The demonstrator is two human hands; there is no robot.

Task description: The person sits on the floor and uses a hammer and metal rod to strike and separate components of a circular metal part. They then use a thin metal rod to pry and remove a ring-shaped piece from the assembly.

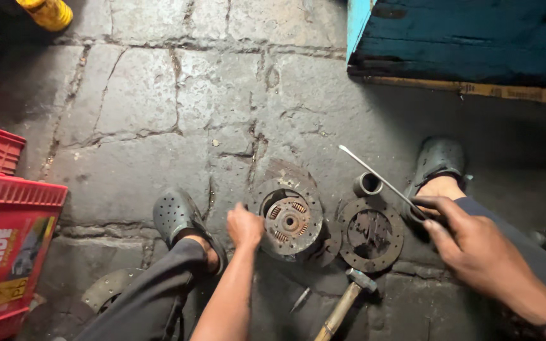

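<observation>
Hands (245,226) on clutch disc (287,218), rod (380,180), red crate (7,252)

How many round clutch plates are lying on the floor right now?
2: one clutch disc with springs beside the left hand, one ring plate near the right hand. More may lie underneath.

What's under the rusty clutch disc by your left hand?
The clutch disc lies flat on the stone floor, overlapping a darker plate piece at its right edge. Anything directly beneath it is hidden.
</observation>
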